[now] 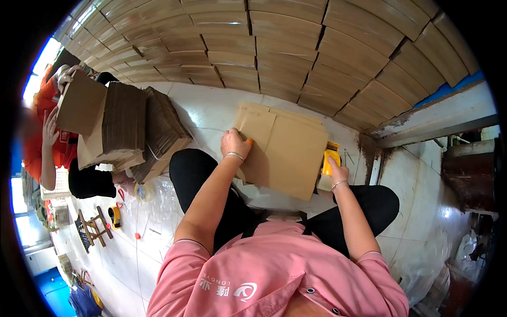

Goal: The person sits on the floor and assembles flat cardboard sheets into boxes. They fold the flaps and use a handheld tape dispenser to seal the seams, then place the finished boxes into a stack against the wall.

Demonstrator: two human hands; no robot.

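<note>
Head view: brown carton (290, 153) on tiled floor (203, 119); left hand (233, 143) touching its left edge, can't tell if gripping; right hand (338, 171) holding yellow tape dispenser (331, 154) at its right edge.

Flat cardboard (296, 153) lies on the tiled floor (211, 103).

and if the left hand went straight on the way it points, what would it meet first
Most likely the flat cardboard, whose left edge the left hand appears to touch; depth is hard to judge.
</note>
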